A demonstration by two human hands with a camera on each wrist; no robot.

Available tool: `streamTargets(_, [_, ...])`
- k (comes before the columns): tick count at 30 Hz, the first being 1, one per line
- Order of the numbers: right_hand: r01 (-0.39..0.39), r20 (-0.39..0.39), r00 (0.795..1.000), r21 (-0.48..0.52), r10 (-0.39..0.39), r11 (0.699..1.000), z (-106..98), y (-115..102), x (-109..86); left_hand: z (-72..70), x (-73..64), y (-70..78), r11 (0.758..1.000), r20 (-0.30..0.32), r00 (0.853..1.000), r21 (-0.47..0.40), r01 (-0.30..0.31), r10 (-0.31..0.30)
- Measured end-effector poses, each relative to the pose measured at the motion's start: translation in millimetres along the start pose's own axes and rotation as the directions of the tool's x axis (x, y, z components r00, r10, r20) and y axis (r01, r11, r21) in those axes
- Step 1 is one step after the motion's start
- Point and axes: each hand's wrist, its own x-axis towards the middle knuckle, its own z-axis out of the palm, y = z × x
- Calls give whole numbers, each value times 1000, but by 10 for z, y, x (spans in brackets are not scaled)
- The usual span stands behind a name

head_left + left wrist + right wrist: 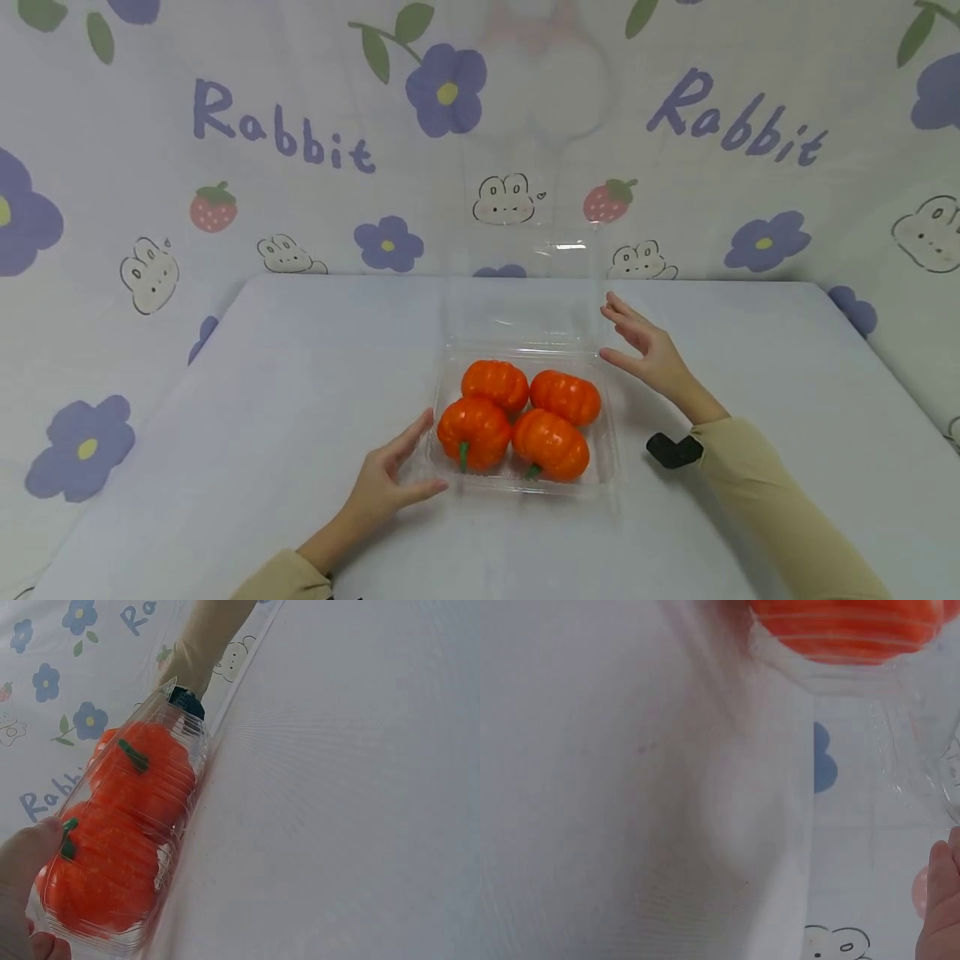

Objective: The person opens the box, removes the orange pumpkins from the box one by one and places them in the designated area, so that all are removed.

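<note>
A clear plastic clamshell box [525, 490] stands on the table with its lid [525, 287] raised at the back. Inside its base sit several small orange pumpkins [551, 444], the front ones showing green stems. At the box's front left corner is my left hand [386, 479], fingers extended along the left wall and thumb by the front edge. The left wrist view shows that thumb [34, 855] against the box near a stem. My right hand [648, 354] is beside the lid's lower right edge, fingers spread; whether it touches the plastic I cannot tell.
A white-covered table [300, 400] lies under everything. Behind it hangs a cloth [300, 200] printed with flowers, rabbits and strawberries. A black device [675, 451] is at the right wrist, by the beige sleeve [772, 500].
</note>
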Motion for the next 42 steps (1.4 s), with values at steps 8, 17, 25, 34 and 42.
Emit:
streamTargets(8, [-38,32,999,23,38,999,15,72,6,9,21,130,1000,2,1000,-10,5,-5])
streamTargets(17, [-110,41,993,83,106,991,55,375,-13,-14,-24,-116,996,-10,999,82,-36,37])
streamTargets(25, [-192,26,981,221,191,956,104,576,-55,-9,-14,-72,985,-32,998,162,-57,63])
streamTargets(34, [-251,59,968,213,244,944,48,625,-94,32,45,186,971,-30,997,230,-69,78])
streamTargets(42, [-196,-18,978,287,210,938,-39,554,-141,9,18,175,953,-38,993,286,-100,116])
